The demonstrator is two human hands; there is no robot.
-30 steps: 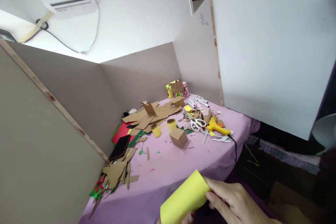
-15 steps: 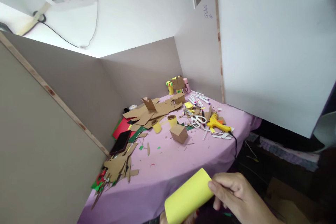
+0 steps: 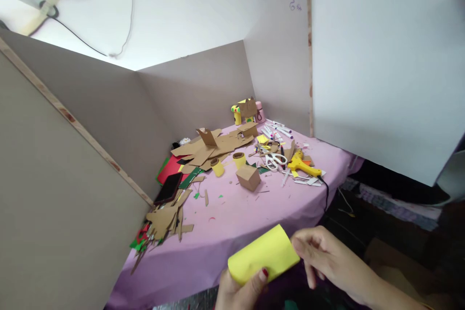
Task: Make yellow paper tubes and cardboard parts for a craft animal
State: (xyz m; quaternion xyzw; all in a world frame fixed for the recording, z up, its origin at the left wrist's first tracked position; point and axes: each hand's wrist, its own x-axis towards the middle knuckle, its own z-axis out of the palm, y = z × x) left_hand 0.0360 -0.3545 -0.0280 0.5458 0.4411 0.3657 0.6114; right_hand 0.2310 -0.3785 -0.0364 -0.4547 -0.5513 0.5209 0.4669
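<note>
Yellow roll, head view: held up off the worktop's near edge. Left hand clamped round it, thumb on its face; right hand has fingers bent at the right end, can't tell if pinching or just beside. Shaping looks mostly done; edge closure not shown. Two short yellow tubes and cardboard box sit formed on the worktop, glue gun to the right.

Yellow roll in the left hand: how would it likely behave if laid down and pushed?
The yellow roll would probably roll, given its rounded outer surface. It seems fairly stiff, with no deep dent showing near the left hand. It may be light, as it looks papery, though its inside is hidden.
</note>
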